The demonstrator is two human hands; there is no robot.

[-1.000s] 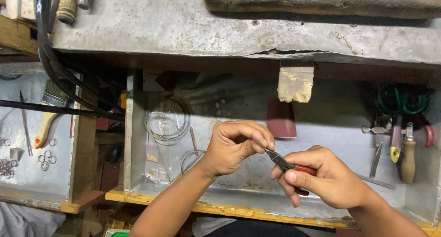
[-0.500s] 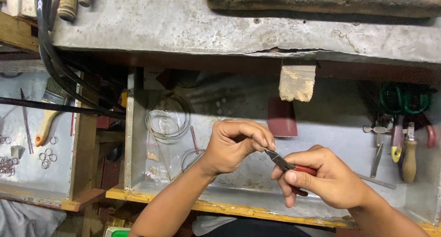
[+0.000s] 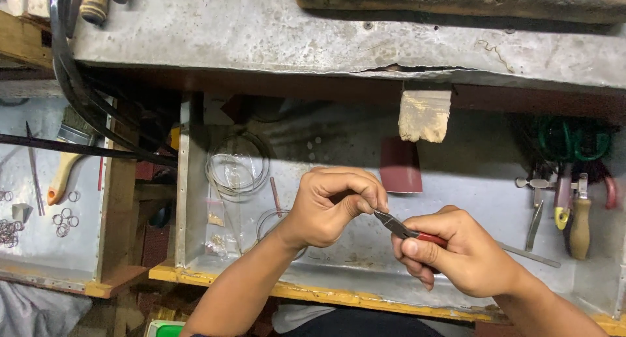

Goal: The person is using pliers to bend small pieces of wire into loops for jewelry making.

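Observation:
My right hand (image 3: 456, 255) grips small pliers (image 3: 398, 227) with red handles, their dark jaws pointing left. My left hand (image 3: 332, 203) is curled just left of the jaws, fingertips pinched together at the jaw tips on something too small to make out. Both hands hover over a metal-lined tray (image 3: 352, 265) under the bench edge. A coil of thin wire (image 3: 238, 167) lies in the tray to the left of my left hand.
A wooden bench pin (image 3: 424, 115) juts down from the grey bench top (image 3: 326, 37). Several hand tools (image 3: 567, 206) lie at the tray's right end. A brush (image 3: 65, 167) and small metal rings (image 3: 62, 223) lie in the left tray. Black hoses (image 3: 85, 102) hang at the left.

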